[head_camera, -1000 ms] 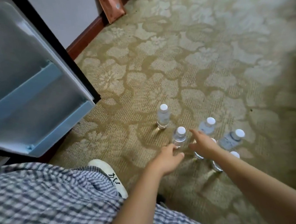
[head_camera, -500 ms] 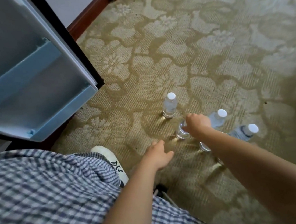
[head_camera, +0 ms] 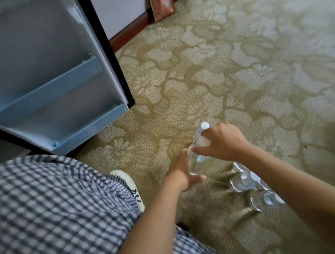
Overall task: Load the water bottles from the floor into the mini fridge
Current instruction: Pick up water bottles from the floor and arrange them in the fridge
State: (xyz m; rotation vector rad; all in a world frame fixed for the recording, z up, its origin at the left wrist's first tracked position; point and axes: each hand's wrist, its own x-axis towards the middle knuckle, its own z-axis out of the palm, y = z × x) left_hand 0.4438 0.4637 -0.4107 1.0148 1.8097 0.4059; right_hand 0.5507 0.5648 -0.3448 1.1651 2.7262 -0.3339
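Two hands meet on one clear water bottle (head_camera: 197, 163), low over the patterned carpet (head_camera: 240, 77). The person's right hand (head_camera: 222, 141) pinches it near the cap, while the left hand (head_camera: 185, 173) wraps fingers and thumb round its lower body. Remaining bottles (head_camera: 242, 182) stand clustered on the carpet nearby, to the right. The mini fridge door (head_camera: 55, 93) hangs open at left. A full bottle likely feels heavy, with thin, slick, squashable walls; the firm neck or the middle looks the safest hold.

Worn on the head, tilted forward and steeply down; sat close over the olive floral-patterned carpet (head_camera: 240, 82) just right of the open grey mini-fridge door with pale-blue shelves (head_camera: 37, 57).
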